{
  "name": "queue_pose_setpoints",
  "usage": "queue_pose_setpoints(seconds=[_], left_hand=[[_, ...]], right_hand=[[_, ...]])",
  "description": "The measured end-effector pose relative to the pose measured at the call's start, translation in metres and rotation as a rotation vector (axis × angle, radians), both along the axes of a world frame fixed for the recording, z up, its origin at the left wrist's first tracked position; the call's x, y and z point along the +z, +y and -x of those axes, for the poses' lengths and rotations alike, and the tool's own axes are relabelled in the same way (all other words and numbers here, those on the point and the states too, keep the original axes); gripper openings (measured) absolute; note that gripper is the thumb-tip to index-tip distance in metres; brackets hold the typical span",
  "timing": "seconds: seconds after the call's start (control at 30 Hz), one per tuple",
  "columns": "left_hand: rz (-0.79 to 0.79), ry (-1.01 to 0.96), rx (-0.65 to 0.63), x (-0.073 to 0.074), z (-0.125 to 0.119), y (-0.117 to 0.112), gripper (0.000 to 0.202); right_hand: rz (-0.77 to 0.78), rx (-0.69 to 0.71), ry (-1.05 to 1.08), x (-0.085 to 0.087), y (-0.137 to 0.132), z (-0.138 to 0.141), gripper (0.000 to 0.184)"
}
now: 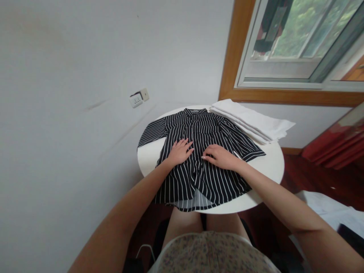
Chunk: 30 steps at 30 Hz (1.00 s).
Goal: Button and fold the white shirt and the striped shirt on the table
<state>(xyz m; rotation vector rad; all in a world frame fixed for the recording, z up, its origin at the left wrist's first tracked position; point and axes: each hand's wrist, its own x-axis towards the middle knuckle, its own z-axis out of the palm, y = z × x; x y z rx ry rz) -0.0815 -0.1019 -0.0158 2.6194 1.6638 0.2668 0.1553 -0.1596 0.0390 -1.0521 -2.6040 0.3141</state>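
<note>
A black shirt with white stripes (184, 182) lies spread face up, its collar at the far side and its hem hanging at the near table edge. Both sleeves reach out sideways; the right one is creased. My left hand (181, 152) rests flat on the shirt's front, left of the button placket, fingers spread. Just right of the placket, my right hand (220, 156) has bent fingers, with thumb and fingertips close together at the cloth. They appear to pinch the shirt there, though the fold between them is too small to make out clearly.
The shirt lies on a round white table (270, 167). Folded white cloths (250, 117) are stacked at its back right, overhanging the edge. A wall with a socket (136, 100) stands behind on the left. A wood-framed window (227, 57), a red curtain (332, 146) and white fabric (327, 208) are at right.
</note>
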Motion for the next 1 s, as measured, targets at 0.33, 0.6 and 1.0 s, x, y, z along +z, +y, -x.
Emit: queue_pose_setpoints(seconds=[0.33, 0.6, 1.0], left_hand=[[0.016, 0.005, -0.081, 0.0, 0.0, -0.054, 0.062], [-0.033, -0.037, -0.136, 0.029, -0.013, -0.081, 0.061], [-0.015, 0.024, 0.189, 0.004, 0.022, 0.01, 0.061]], right_hand=[[-0.013, -0.247, -0.221, -0.056, -0.03, -0.019, 0.066], [0.088, -0.148, -0.273, -0.008, -0.035, -0.034, 0.064], [-0.004, -0.511, -0.217, -0.053, 0.07, -0.014, 0.069]])
